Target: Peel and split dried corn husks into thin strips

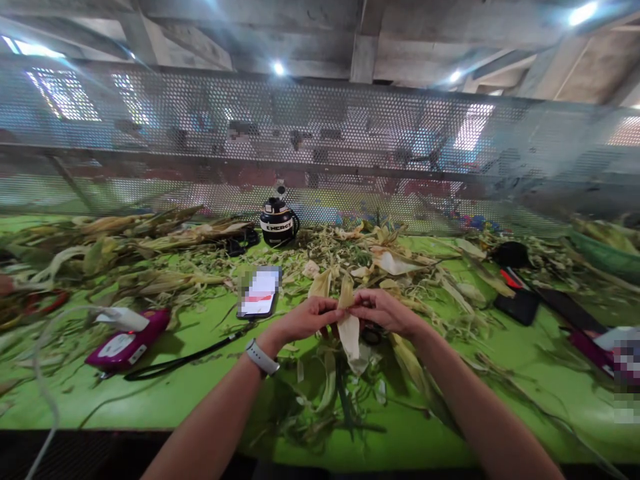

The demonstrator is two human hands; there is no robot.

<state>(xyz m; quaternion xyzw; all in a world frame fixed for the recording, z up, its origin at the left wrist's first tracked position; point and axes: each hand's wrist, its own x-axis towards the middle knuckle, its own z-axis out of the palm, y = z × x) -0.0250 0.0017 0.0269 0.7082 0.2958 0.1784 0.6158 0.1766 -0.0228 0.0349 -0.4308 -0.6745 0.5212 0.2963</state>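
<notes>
Two hands, seen above a green table (180, 407), meet at one pale husk (349, 337). The left hand (314, 316) and the right hand (383, 311) are pinched together on it from opposite sides, fingertips clamped near its middle. The husk stands tilted in front of the worker, its upper end rising above the fingers and its broader, paler lower end hanging toward loose scraps (327, 387); whether the lower tip touches them I cannot tell.

Handling (judged by look): the husk should be very light, thin and papery, stiffer lengthwise than across, and liable to split along its grain. It does not look slippery. A light pinch on both side edges near the middle, as shown, seems the sounder hold; a hard pull on one edge may tear it.

Edges and room: the table's near edge runs below both forearms. Bare green surface shows at front left, between that edge and a black strap (200, 355). A phone (260, 291) lies just beyond the left wrist, with a purple box (129, 341) farther left. Heaped husks (395, 261) crowd the space beyond the fingers, so sideways or upward movement appears freer than reaching forward. Leafy strips lie beneath the right forearm.
</notes>
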